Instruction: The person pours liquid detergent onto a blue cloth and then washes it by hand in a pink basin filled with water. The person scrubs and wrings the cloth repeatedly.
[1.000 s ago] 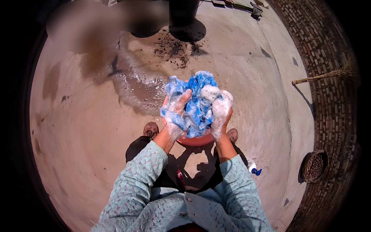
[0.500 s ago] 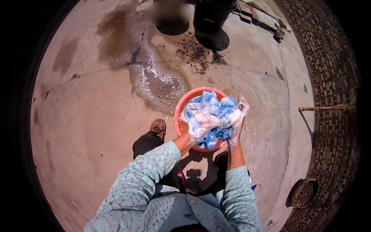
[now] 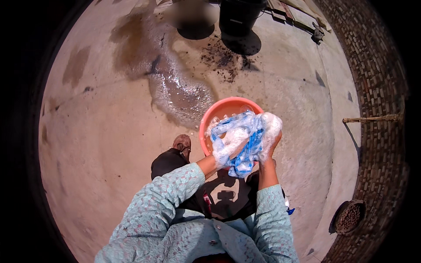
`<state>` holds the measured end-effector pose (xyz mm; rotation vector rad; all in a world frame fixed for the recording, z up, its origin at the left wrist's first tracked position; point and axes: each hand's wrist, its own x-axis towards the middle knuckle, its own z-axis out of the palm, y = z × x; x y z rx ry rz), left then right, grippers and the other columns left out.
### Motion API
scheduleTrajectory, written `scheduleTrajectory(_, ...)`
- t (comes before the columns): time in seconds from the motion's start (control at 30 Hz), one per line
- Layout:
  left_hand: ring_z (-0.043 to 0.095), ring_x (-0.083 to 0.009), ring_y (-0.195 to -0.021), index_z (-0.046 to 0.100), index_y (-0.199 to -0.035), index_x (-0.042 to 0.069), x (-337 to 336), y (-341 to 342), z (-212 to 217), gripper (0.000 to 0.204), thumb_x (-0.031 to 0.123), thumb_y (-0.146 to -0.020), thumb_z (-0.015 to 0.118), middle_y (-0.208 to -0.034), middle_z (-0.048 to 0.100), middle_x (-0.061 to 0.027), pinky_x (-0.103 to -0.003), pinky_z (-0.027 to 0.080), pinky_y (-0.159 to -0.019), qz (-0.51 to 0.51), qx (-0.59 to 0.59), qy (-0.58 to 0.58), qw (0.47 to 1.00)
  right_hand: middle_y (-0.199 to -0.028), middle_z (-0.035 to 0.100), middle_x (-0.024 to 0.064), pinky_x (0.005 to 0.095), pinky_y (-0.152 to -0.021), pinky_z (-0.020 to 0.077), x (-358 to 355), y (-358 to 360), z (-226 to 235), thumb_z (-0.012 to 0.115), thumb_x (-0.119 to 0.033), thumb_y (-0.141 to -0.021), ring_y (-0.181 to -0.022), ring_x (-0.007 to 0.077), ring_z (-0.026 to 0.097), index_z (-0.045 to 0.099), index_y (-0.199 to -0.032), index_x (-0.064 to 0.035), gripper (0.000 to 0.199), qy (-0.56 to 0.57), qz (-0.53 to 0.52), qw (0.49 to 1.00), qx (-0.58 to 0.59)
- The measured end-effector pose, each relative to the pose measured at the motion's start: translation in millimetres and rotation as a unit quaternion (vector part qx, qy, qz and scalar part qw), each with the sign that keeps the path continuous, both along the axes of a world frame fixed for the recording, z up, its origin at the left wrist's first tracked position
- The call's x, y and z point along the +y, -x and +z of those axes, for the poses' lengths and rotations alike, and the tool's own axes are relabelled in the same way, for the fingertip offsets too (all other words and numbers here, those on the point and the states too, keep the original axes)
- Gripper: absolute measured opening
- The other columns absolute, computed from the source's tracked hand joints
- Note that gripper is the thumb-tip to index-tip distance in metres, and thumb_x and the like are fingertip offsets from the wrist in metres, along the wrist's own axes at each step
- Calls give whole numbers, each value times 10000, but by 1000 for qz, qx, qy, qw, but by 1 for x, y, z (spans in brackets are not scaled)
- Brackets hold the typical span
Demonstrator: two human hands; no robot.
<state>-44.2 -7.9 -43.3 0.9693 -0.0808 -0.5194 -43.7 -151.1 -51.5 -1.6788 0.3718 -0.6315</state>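
Observation:
A wet blue-and-white cloth (image 3: 252, 142), thick with suds, is bunched between my two hands over a round pink-orange basin (image 3: 204, 131). My left hand (image 3: 230, 147) is closed on its left side, the fingers coated in foam. On the right, my right hand (image 3: 271, 140) grips the cloth too, with a heap of white lather over its fingers. Part of the cloth hangs past the basin's near rim. Brownish water with bubbles shows in the basin's far side. The cloth hides most of the basin's inside.
Soapy water (image 3: 184, 94) spreads over the concrete beyond the basin. Farther off stands a black bucket (image 3: 239, 17), with dark crumbs (image 3: 223, 59) near it. A brick wall (image 3: 377, 87) runs along the right, with a stick broom (image 3: 372, 119) and a round basket (image 3: 349, 217) beside it.
The cloth has been drawn slightly nearer to me and squeezed narrower. More foam now covers my right hand, and more of the basin's far inside shows.

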Motion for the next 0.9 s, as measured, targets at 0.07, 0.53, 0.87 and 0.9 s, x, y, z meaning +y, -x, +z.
scheduleTrajectory(0.07, 467, -221, -1181, 415, -1326, 47, -1, -4, 1, 435, 205, -930, 501, -1294, 484, -107, -359, 365, -1029, -6, -13, -8, 1000, -959, 622, 68, 332, -772, 487, -6, 5, -11, 634, -141, -814, -861, 194, 597, 598, -989, -26, 213, -12, -13, 1000, 16)
scheduleTrajectory(0.53, 448, -226, -1193, 413, -1320, 57, 14, -2, -4, 452, 242, -922, 521, -1281, 488, -108, -363, 344, -1038, -9, -196, -178, 964, -1206, 512, 100, 390, -966, 380, 3, 8, -15, 530, -416, -860, -1107, 254, 507, 442, -1249, -41, 547, -106, 29, 994, 8)
scheduleTrajectory(0.87, 448, -205, -1206, 406, -1322, 49, 31, -11, -26, 454, 172, -908, 547, -1303, 477, -103, -357, 363, -1024, 19, 106, 169, 980, -1269, 473, 118, 416, -1008, 338, 68, 35, -12, 522, -413, -868, -1146, 287, 482, 384, -1306, -32, 597, 194, 135, 969, -70)
scheduleTrajectory(0.9, 449, -202, -1207, 406, -1322, 48, 25, -6, -22, 455, 162, -906, 550, -1306, 476, -103, -356, 366, -1023, 5, 105, 183, 977, -1264, 478, 122, 420, -1003, 343, 55, 27, -14, 529, -397, -865, -1139, 292, 487, 390, -1300, -30, 586, 147, 119, 981, -46)
